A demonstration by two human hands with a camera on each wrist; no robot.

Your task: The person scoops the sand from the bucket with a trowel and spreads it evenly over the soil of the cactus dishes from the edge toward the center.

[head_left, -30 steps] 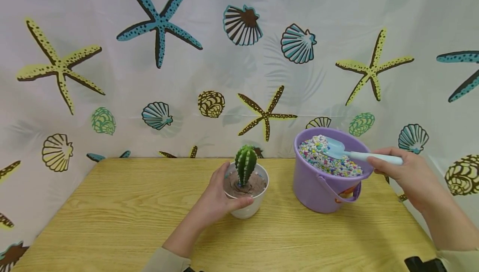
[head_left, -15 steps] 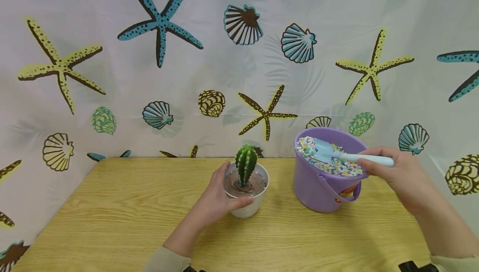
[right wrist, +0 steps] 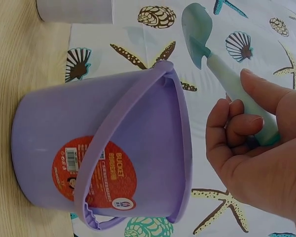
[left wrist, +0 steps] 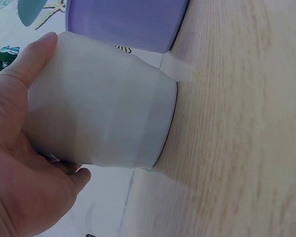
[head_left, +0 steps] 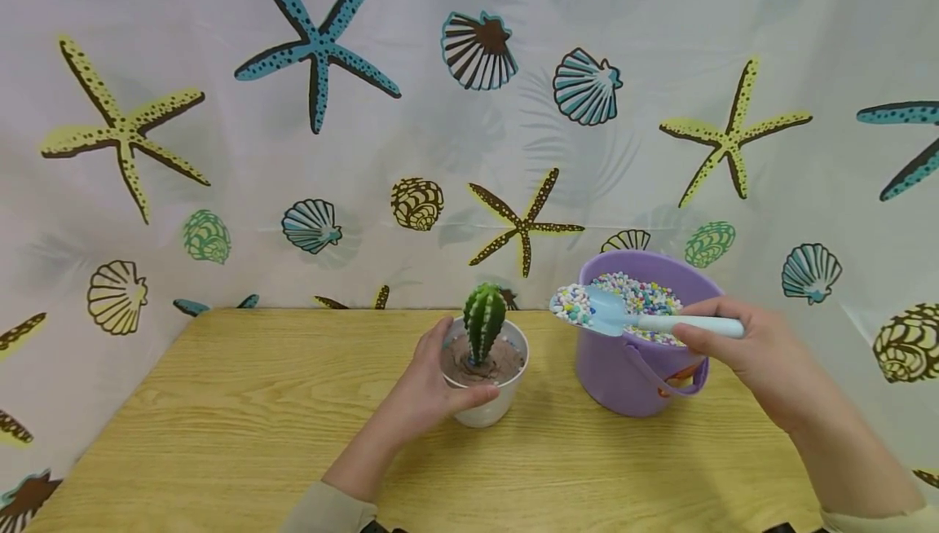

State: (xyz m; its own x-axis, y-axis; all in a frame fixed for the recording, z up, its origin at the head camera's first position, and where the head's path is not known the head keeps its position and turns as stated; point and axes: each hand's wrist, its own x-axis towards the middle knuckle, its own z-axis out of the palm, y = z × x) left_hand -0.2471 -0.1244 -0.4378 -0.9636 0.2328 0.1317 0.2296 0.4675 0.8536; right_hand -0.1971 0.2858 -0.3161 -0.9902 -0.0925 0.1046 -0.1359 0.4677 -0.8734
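My left hand (head_left: 429,390) grips a white pot (left wrist: 103,103) around its side, thumb in front and fingers behind. In the pot a green cactus (head_left: 484,325) stands upright in brown soil (head_left: 502,362). My right hand (head_left: 756,354) holds a light blue trowel (head_left: 609,310) by its handle, fingers curled round it in the right wrist view. Small multicoloured pebbles (head_left: 574,305) are heaped on the blade, which juts past the left rim of a purple bucket (head_left: 623,378). More of the same pebbles lie inside the bucket.
The pot and bucket stand on a wooden table (head_left: 257,411), with a gap between them. The bucket's handle (right wrist: 108,131) hangs down its near side. Behind the table hangs a white curtain (head_left: 411,125) printed with starfish and shells.
My right hand has moved left, carrying the loaded trowel from above the bucket's middle to beyond its left rim. The left hand and the pot have stayed in place.
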